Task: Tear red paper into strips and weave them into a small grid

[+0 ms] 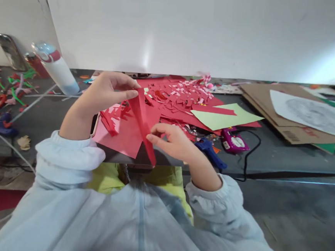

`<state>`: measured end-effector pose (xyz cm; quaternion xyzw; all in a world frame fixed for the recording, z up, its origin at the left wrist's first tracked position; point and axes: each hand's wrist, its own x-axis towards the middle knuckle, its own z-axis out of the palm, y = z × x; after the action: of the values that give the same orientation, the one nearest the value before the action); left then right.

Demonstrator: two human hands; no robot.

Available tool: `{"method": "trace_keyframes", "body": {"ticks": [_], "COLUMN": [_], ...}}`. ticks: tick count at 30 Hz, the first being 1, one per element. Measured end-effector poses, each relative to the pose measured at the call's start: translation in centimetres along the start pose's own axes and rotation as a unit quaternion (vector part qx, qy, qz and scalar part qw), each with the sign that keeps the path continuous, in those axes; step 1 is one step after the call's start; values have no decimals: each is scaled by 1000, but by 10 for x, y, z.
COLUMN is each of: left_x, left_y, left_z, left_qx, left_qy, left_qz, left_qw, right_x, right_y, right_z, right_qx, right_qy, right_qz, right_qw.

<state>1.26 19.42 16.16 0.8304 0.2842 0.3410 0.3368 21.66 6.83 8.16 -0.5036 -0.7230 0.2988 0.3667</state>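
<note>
A long red paper strip (144, 119), folded along its length, slants between my two hands above the desk. The fingertips of my left hand (114, 87) pinch its upper end. Lower down, the thumb and fingers of my right hand (169, 140) close on its right edge, and the pointed lower end hangs past the desk's front edge. Beneath the strip lies a pink paper sheet (122, 140). Behind it a heap of red and pink paper cuttings (184, 92) covers red sheets.
To the right are a pale green sheet (218, 121), a blue glue gun (211, 152), a purple device (235, 141) with a black cord, and cardboard (262, 102) under a drawing (310, 113). A white bottle (58, 70) and phone (11, 51) stand left. A white panel (192, 30) rises behind.
</note>
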Motion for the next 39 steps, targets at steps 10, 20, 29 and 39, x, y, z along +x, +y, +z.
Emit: {"method": "trace_keyframes", "body": {"ticks": [10, 20, 29, 39], "left_x": [17, 4, -9, -15], "left_y": [-38, -98, -93, -81], "left_z": [7, 15, 27, 41], "left_qx": [-12, -58, -20, -86], "left_qy": [-125, -84, -35, 6], "left_qz": [-12, -88, -115, -186], "left_qw": [992, 991, 993, 979], "right_x": [74, 106, 96, 91], "right_y": [30, 54, 61, 58], "right_z": [24, 37, 42, 44], "right_qx": [259, 315, 323, 293], "right_qy": [104, 110, 130, 174], "right_qz": [14, 59, 97, 81], "right_qw": [960, 941, 932, 937]}}
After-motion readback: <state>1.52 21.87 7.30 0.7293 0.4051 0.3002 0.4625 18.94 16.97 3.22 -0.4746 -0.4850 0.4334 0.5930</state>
